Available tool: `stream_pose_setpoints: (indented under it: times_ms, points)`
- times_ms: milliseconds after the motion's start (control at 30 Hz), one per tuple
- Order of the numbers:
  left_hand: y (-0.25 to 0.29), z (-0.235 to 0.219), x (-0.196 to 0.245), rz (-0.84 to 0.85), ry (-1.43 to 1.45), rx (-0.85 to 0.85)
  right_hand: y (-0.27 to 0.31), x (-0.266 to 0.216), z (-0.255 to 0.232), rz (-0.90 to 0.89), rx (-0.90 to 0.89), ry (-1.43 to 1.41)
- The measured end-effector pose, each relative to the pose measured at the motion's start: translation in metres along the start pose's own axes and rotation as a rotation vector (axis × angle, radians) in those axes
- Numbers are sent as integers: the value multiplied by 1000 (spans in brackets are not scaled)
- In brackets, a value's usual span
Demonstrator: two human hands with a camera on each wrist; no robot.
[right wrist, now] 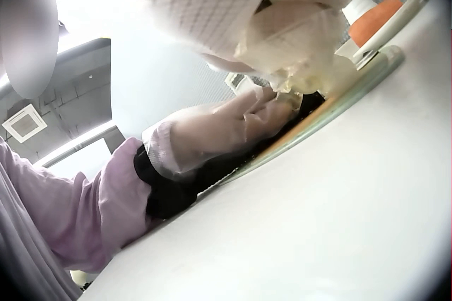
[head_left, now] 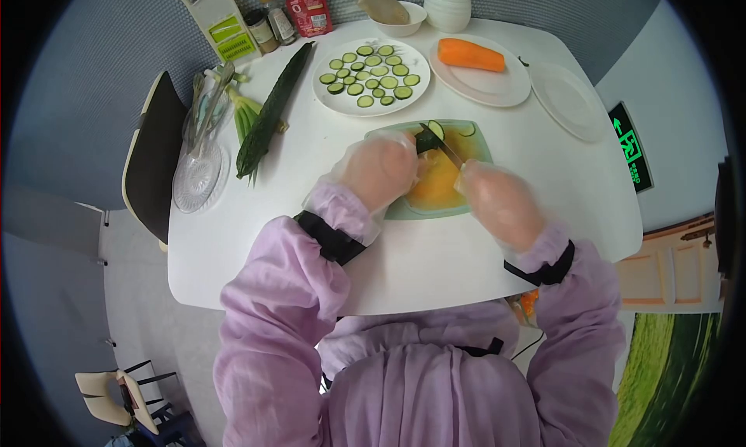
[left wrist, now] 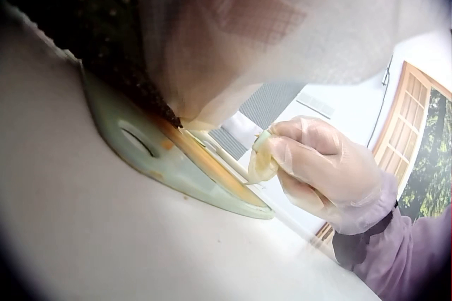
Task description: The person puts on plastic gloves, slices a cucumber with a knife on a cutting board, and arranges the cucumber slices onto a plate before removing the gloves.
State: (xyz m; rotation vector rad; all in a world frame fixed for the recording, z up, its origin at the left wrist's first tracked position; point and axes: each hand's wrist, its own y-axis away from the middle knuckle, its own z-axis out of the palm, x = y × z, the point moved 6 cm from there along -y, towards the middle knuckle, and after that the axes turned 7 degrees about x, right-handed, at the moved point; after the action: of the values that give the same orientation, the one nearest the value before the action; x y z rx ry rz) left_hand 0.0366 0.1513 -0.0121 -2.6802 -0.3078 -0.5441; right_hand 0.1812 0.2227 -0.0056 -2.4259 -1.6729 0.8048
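Note:
Both hands wear clear plastic gloves over a green cutting board (head_left: 404,206) stained orange. My left hand (head_left: 382,169) grips a dark cucumber piece (head_left: 426,141) at the board's upper part. My right hand (head_left: 501,202) holds a knife (head_left: 451,153), its blade slanting up-left against the cucumber's cut end. A cucumber slice (head_left: 437,129) stands beside the blade, and another thin slice (head_left: 467,128) lies near the board's upper right corner. In the left wrist view the right hand (left wrist: 318,170) has its fingers curled round the handle; the left hand (right wrist: 226,131) shows in the right wrist view.
Behind the board are a plate of cucumber slices (head_left: 321,96), a plate (head_left: 497,97) with a carrot (head_left: 471,55), and a bare white plate (head_left: 571,103). A long cucumber (head_left: 273,113), glass dish (head_left: 196,181), grater (head_left: 221,27), jars, red pouch (head_left: 309,13), bowl (head_left: 400,27) and vase (head_left: 447,6) stand around.

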Motion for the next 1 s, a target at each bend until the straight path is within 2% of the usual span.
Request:
stream_pose_setpoints:
  times_ms: [33, 100, 167, 233, 300, 467, 533, 733, 933, 1000]
  points:
    - [0, -3, 3, 27, -82, 22, 0, 0, 1, 1, 4, 1]
    - [-2, -3, 4, 22, -99, 3, 0, 2, 5, 24, -38, 49]
    - [-1, -2, 1, 9, -115, -16, 3, 1, 4, 11, -6, -11]
    - [0, -1, 0, -12, -13, 2, 4, 1, 2, 8, 24, -69]
    - [0, -2, 2, -7, -26, -5, 1, 0, 4, -8, -10, 30]
    - [0, -8, 4, -59, 17, -32, 4, 3, 7, 4, -16, 48]
    - [0, -5, 3, 23, -46, -5, 4, 2, 7, -3, -18, 14]
    - [-1, -7, 4, -18, -4, -30, -2, -1, 9, -51, -13, 75]
    - [-1, -2, 2, -15, 1, -29, 6, 13, 17, -28, -105, 73]
    - [0, -6, 6, -9, 0, -19, 3, 8, 15, -139, -45, 27]
